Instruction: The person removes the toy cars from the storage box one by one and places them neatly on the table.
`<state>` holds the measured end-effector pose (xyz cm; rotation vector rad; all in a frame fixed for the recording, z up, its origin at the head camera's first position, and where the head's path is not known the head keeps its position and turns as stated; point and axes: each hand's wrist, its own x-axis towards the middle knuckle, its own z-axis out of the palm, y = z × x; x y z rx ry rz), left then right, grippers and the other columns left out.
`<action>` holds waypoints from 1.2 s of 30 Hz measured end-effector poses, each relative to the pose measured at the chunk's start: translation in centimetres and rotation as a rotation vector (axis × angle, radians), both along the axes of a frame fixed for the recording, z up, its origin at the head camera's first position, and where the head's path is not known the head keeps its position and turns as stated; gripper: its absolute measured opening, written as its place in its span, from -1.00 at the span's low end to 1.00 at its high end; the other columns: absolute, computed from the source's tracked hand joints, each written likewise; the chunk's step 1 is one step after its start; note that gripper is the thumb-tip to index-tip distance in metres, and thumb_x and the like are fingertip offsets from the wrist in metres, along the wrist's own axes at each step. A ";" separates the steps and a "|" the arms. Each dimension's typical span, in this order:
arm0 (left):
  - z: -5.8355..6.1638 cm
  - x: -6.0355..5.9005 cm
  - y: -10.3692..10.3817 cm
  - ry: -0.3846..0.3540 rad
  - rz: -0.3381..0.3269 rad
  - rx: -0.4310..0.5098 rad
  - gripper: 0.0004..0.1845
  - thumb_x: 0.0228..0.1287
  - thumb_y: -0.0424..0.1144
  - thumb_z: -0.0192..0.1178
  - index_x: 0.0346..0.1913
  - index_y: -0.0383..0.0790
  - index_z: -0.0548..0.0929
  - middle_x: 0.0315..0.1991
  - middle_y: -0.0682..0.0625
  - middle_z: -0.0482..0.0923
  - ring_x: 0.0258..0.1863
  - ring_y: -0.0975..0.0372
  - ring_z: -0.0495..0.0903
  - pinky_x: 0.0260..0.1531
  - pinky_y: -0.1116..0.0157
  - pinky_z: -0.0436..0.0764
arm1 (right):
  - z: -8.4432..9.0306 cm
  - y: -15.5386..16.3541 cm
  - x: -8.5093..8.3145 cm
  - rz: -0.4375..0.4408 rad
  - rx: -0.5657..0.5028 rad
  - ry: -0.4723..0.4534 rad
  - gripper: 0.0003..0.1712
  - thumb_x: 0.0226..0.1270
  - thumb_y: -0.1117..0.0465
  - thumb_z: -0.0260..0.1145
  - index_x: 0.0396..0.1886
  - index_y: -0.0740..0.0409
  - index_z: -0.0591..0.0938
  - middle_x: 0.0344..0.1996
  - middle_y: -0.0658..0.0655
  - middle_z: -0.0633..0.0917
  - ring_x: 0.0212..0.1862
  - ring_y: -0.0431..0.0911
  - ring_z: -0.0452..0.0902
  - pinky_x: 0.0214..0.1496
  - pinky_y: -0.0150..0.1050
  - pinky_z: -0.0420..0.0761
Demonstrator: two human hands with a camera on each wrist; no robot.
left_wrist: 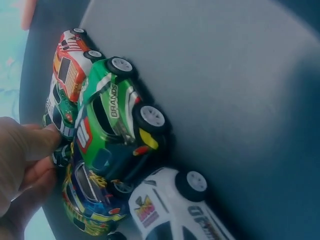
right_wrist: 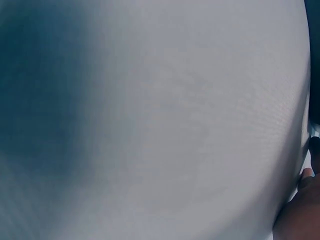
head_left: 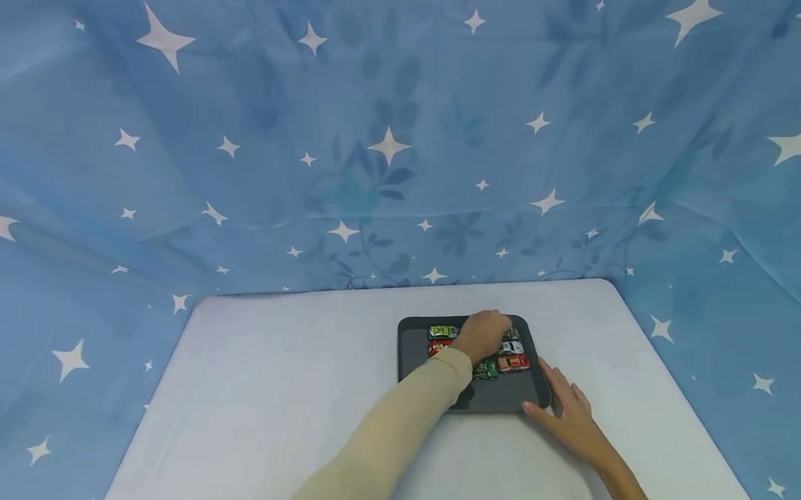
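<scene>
The far green car (head_left: 513, 334) sits in the tray's far right corner as I see it from the head view, its long axis running roughly left to right along the far rim. It lies just off the right side of the left hand (head_left: 482, 337), the nearer of the two by far; what I weigh is that sideways offset along the car's length. In the left wrist view I read the thumb and fingers as pinching this car, though only a sliver of it shows between them.

On its near side I have the white car (head_left: 511, 348), close beside it, then the orange-red car (head_left: 513, 363), both lying the same way. The BRANDS car (left_wrist: 111, 112), green, is to the left of the orange-red one. Past the hand, on the left, I see the lime car (head_left: 442, 332) and the red car (head_left: 439, 348); the sleeve hides more of that side.

All of them lie in the dark tray (head_left: 410, 355). The right hand (head_left: 570, 421) is at its near right corner, fingers spread along the side, thumb at the near edge. Under everything is the white bench (head_left: 276, 393).
</scene>
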<state>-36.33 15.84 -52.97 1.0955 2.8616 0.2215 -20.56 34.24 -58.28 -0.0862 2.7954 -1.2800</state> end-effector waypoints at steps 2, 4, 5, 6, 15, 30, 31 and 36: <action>-0.1 0.1 -0.1 0.003 -0.011 0.010 -0.82 0.58 -0.34 0.30 0.06 -0.05 0.83 -0.12 0.09 0.78 -0.12 0.31 0.73 -0.04 0.41 0.68 | 0.0 0.0 0.1 -0.004 -0.003 -0.001 0.12 0.45 -0.09 0.46 0.77 0.12 0.06 0.64 0.52 0.12 0.62 0.53 -0.14 0.60 0.40 -0.35; -0.2 0.1 -0.2 0.006 -0.016 0.016 -0.83 0.57 -0.34 0.30 0.03 -0.06 0.83 -0.15 0.08 0.77 -0.15 0.31 0.73 -0.08 0.42 0.69 | 0.0 0.1 0.1 -0.006 -0.009 0.003 0.11 0.45 -0.08 0.46 0.77 0.13 0.07 0.63 0.52 0.12 0.62 0.53 -0.14 0.59 0.41 -0.35; -0.2 0.1 -0.2 0.010 -0.016 0.019 -0.84 0.57 -0.34 0.30 0.01 -0.06 0.83 -0.17 0.09 0.77 -0.17 0.32 0.72 -0.09 0.42 0.69 | 0.0 0.1 0.1 -0.007 -0.010 0.003 0.11 0.45 -0.08 0.46 0.77 0.13 0.07 0.63 0.52 0.12 0.62 0.53 -0.14 0.59 0.41 -0.34; -0.2 0.0 -0.2 0.011 -0.017 0.022 -0.85 0.57 -0.34 0.30 0.00 -0.05 0.83 -0.18 0.09 0.76 -0.18 0.32 0.72 -0.11 0.42 0.69 | 0.0 0.1 0.1 -0.006 -0.012 0.002 0.11 0.45 -0.08 0.45 0.77 0.12 0.07 0.63 0.52 0.12 0.62 0.53 -0.15 0.59 0.41 -0.34; 0.3 -0.3 -1.1 -0.033 -0.046 0.116 -0.78 0.56 -0.39 0.29 0.04 -0.07 0.85 -0.16 0.10 0.79 -0.20 0.36 0.71 -0.17 0.44 0.66 | 0.0 -0.2 0.1 -0.008 -0.020 0.009 0.09 0.45 -0.07 0.46 0.76 0.13 0.09 0.63 0.52 0.14 0.62 0.54 -0.13 0.57 0.45 -0.32; 4.9 -2.1 -4.9 -0.109 -0.153 0.294 -0.67 0.56 -0.30 0.32 0.30 -0.18 0.76 0.21 0.00 0.74 0.09 0.30 0.73 0.14 0.44 0.61 | -0.1 0.1 -0.1 -0.015 0.005 -0.012 0.11 0.47 -0.11 0.43 0.78 0.08 0.05 0.64 0.52 0.11 0.63 0.52 -0.15 0.55 0.49 -0.32; 5.2 -2.1 -5.3 -0.105 -0.157 0.287 -0.66 0.56 -0.29 0.32 0.30 -0.18 0.75 0.22 -0.01 0.74 0.09 0.30 0.73 0.14 0.43 0.60 | -0.1 0.1 -0.1 -0.017 0.006 -0.013 0.11 0.47 -0.11 0.43 0.78 0.09 0.05 0.64 0.52 0.11 0.63 0.52 -0.15 0.55 0.49 -0.32; 5.7 -2.4 -7.8 -0.090 -0.159 0.270 -0.66 0.54 -0.28 0.34 0.29 -0.21 0.75 0.20 -0.03 0.75 0.04 0.27 0.76 0.17 0.39 0.61 | 0.1 0.0 -0.1 -0.013 0.002 -0.009 0.10 0.47 -0.10 0.43 0.78 0.10 0.06 0.64 0.53 0.10 0.63 0.53 -0.15 0.56 0.48 -0.34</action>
